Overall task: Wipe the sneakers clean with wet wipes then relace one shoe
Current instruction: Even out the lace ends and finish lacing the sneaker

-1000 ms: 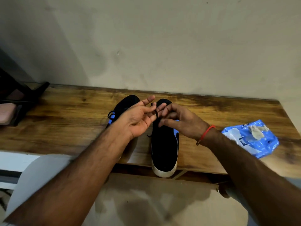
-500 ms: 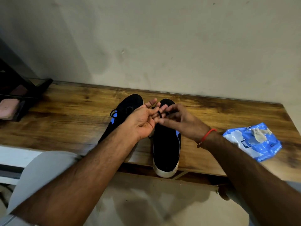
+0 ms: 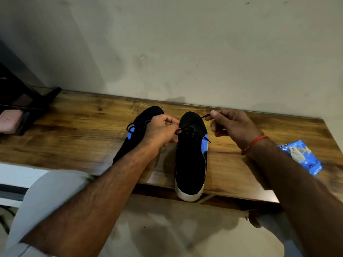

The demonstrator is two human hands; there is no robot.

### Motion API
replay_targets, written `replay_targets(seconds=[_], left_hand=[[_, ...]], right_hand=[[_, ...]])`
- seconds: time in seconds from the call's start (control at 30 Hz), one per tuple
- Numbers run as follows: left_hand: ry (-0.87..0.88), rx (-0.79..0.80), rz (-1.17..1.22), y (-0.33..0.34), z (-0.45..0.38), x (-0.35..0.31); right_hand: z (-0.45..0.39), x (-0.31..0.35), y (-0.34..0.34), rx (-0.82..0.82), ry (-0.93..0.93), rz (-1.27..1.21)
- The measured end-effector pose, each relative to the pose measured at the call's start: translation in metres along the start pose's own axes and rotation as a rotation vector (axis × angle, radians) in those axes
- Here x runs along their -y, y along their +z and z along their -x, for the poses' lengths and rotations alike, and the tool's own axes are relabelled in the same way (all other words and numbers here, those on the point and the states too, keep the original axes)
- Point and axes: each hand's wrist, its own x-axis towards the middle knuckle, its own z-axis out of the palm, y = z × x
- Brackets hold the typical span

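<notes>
Two black sneakers with blue side panels stand side by side on a wooden bench (image 3: 74,138). The right sneaker (image 3: 191,164) points its white toe over the bench's front edge. Its black lace (image 3: 193,129) runs out to both sides. My left hand (image 3: 159,132) pinches one lace end at the shoe's left side. My right hand (image 3: 232,125) pinches the other end, pulled up and to the right. The left sneaker (image 3: 141,125) lies partly hidden under my left hand and forearm, its own lace tied.
A blue wet-wipe pack (image 3: 304,158) with a crumpled used wipe (image 3: 297,153) on top lies at the bench's right end. A dark stand with a pink object (image 3: 9,121) sits at the far left. The wall runs right behind the bench.
My hands were close together over the right sneaker's tongue. They have drawn apart, left hand down-left and right hand out to the right, stretching the lace between them.
</notes>
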Motion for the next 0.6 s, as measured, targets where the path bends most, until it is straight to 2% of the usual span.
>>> replay_targets(seconds=[0.17,0.3,0.37,0.43,0.5,0.6], left_hand=[[0.145,-0.031,-0.386,-0.007,-0.01,0.012],[0.186,-0.075,-0.691,-0.013,-0.014,0.026],[0.281,-0.09,-0.785,-0.01,-0.011,0.025],[0.471,-0.12,-0.76,-0.006,-0.006,0.016],[0.566,0.003,-0.549,-0.002,0.001,0.002],[0.452,0.245,-0.243,0.001,0.01,-0.007]], right_hand=[[-0.004,-0.008,-0.001,-0.099,-0.024,0.027],[-0.004,-0.009,0.003,-0.058,-0.028,-0.029],[-0.004,-0.008,0.005,-0.022,-0.057,-0.029],[-0.002,-0.007,0.009,0.003,-0.054,-0.039],[0.001,-0.007,0.016,-0.001,-0.039,-0.039],[0.001,-0.01,0.024,-0.055,-0.132,0.142]])
